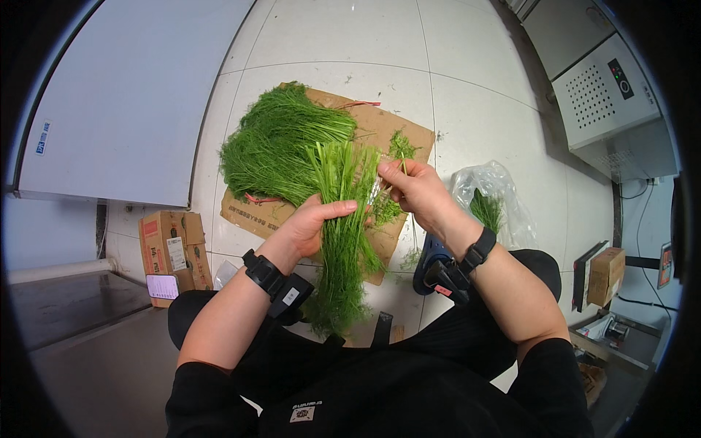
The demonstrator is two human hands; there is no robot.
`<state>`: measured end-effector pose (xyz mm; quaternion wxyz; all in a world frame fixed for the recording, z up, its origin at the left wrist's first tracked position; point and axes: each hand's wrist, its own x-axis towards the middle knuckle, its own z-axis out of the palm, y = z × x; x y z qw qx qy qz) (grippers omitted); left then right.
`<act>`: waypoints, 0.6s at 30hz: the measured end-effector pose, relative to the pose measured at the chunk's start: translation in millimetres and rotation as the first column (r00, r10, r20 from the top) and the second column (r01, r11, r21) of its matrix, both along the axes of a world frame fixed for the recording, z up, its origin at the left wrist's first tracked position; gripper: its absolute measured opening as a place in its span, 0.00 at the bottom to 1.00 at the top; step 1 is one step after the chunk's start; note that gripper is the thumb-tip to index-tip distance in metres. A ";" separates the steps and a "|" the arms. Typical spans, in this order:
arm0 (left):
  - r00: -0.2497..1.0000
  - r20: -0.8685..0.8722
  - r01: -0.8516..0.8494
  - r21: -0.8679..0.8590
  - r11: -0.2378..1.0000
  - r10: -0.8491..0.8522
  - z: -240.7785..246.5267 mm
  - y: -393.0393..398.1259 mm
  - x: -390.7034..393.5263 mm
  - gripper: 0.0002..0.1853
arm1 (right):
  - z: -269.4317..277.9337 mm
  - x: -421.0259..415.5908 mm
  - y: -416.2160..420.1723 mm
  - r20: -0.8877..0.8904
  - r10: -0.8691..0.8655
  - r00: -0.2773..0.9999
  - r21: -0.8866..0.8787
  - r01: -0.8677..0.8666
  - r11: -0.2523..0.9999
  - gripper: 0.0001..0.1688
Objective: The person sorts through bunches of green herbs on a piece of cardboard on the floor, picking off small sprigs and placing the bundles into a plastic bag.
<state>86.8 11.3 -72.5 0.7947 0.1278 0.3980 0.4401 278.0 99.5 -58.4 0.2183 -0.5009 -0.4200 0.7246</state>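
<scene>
My left hand [315, 224] is closed around a bunch of feathery green herb, likely dill or fennel fronds [342, 263], its pale cut stems pointing away from me and its fronds hanging toward my lap. Beside the stem ends, my right hand [411, 183] pinches a thin green stem between thumb and fingers. A large pile of the same herb [279, 137] lies on a flattened cardboard sheet [416, 128] on the floor. Small trimmings [401, 145] are scattered on the cardboard near my right hand. Red ties [358, 104] lie at the pile's edges.
A clear plastic bag [493, 180] with some greens stands at the right, near a blue shoe [430, 257]. At the left are a white cabinet [120, 98] and a cardboard box [164, 246] with a phone [162, 287] on it. A metal appliance [608, 98] is at upper right.
</scene>
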 end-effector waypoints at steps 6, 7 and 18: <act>0.999 0.044 0.004 -0.058 0.998 -0.001 -8.7 1.4 -4.3 0.22 | -0.6 -5.2 -4.3 0.006 -0.165 0.986 0.438 0.146 0.887 0.12; 0.999 0.053 0.001 -0.062 0.998 0.002 -10.5 1.5 -5.0 0.22 | 0.1 -6.2 -5.1 0.014 -0.210 0.978 0.515 0.173 0.840 0.13; 0.999 -0.016 0.039 0.044 0.998 -0.038 -8.2 0.0 -1.9 0.23 | 1.5 -6.6 -14.1 0.279 0.121 0.953 0.411 -0.233 0.881 0.10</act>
